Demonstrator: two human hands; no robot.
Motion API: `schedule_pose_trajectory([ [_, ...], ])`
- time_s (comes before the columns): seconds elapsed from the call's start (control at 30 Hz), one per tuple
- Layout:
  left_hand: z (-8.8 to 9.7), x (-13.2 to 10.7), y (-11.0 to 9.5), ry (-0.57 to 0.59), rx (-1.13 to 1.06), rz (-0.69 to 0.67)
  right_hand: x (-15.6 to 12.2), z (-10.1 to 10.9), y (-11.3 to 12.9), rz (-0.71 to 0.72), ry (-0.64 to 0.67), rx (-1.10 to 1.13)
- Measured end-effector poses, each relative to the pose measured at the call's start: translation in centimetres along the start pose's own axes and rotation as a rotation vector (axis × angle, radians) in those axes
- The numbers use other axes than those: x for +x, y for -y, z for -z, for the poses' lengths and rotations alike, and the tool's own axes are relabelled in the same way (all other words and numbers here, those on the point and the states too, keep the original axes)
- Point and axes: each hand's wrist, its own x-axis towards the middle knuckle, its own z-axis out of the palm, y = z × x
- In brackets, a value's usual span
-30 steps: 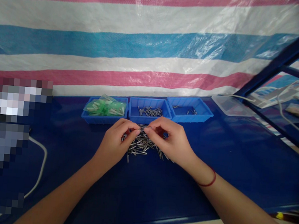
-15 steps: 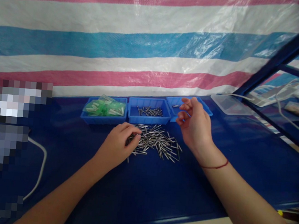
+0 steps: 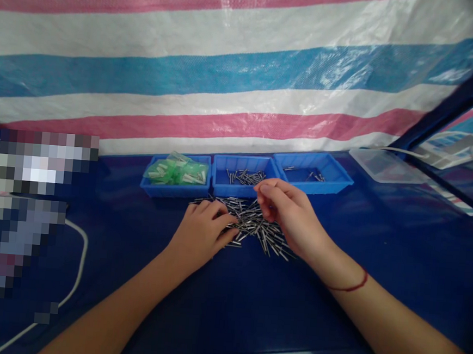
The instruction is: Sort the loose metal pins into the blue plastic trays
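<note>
A loose pile of thin silvery metal pins (image 3: pixel 267 235) lies on the blue table. My left hand (image 3: pixel 205 226) rests on the left side of this pile, its fingers curved over the pins, with a small gap between thumb and forefinger. Above the right part of the pile, in front of the middle bin, my right hand (image 3: pixel 289 211) has its fingers pinched together. Whatever is between those fingertips is too small to make out. More pins lie in the middle blue bin (image 3: pixel 241 189), and a few are in the right blue bin (image 3: pixel 329 188).
On the left, a third blue bin (image 3: pixel 173 191) holds green plastic with pale sticks or tubes. A clear plastic lid (image 3: pixel 384 167) lies at the back right. A white cable (image 3: pixel 86 247) runs along the left, and a striped sheet (image 3: pixel 211 82) hangs behind.
My right hand has come down and left from the right bin to above the pile, its fingers now pinched. My left hand's thumb and forefinger have parted slightly. The view has shifted.
</note>
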Motion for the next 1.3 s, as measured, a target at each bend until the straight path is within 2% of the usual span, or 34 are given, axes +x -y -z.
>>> schedule_pose_trajectory([
  [0.23,0.1,0.0,-0.4,0.021,0.061,-0.001,-0.1,-0.1,-0.4,0.069,0.096,-0.226],
  [0.37,-0.1,-0.2,-0.5,0.016,0.070,-0.008,-0.2,-0.1,-0.5,0.160,0.118,-0.370],
  [0.63,-0.2,-0.2,-0.9,0.007,0.067,-0.007,-0.4,0.2,-1.3,0.268,0.162,-0.498],
  [0.77,-0.1,-0.1,-0.8,-0.042,-0.012,0.048,-0.5,0.2,-1.2,0.300,0.200,-0.557],
  [1.0,0.3,0.0,-0.3,-0.171,-0.162,0.102,-0.8,0.0,-0.8,0.451,0.259,-0.733],
  [1.17,0.6,0.1,-0.5,-0.325,-0.379,0.160,-0.6,0.0,-0.8,0.384,0.341,-0.714],
  [1.3,0.4,0.1,-0.8,-0.392,-0.575,0.297,-0.6,-0.1,-1.3,0.318,0.374,-0.610],
])
